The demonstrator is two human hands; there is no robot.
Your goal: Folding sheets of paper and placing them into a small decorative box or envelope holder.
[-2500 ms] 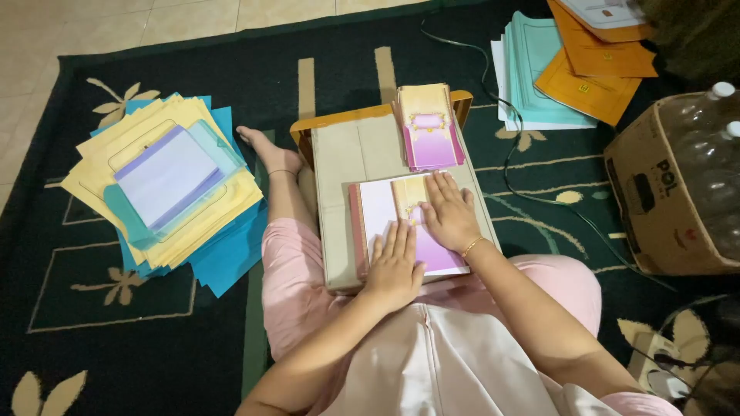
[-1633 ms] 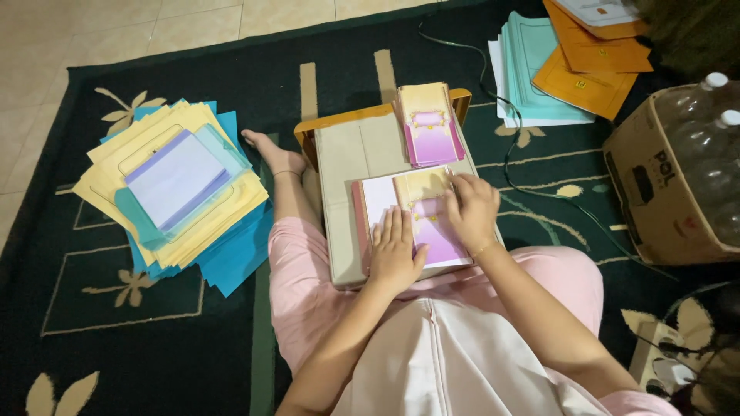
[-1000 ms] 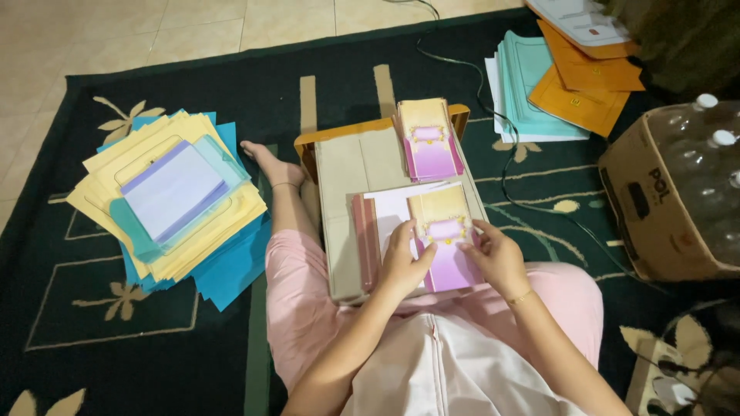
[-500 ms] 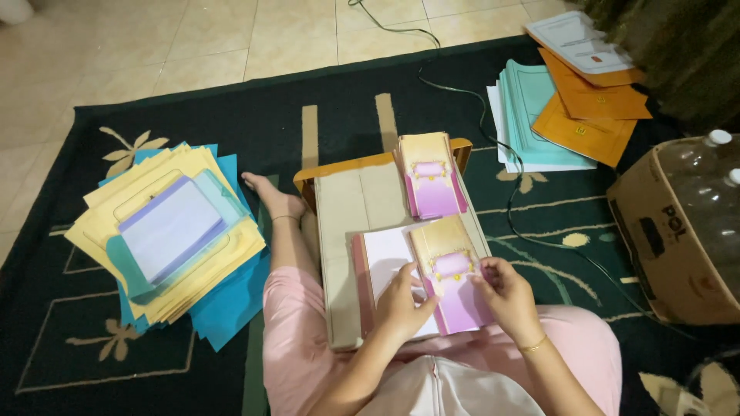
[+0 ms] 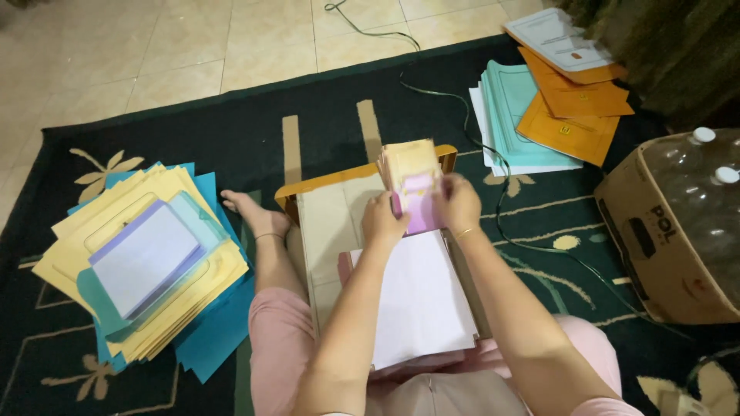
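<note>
Now stacking: left hand (image 5: 383,222) and right hand (image 5: 458,203) both clamped on folded card (image 5: 413,191) above board (image 5: 331,231); next, likely squaring edges over white sheets (image 5: 420,296).

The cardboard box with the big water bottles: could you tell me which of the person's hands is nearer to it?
Right. The right hand grips the folded card stack's box-facing side, with carpet between it and the cardboard box. The left hand holds the stack's far side.
</note>
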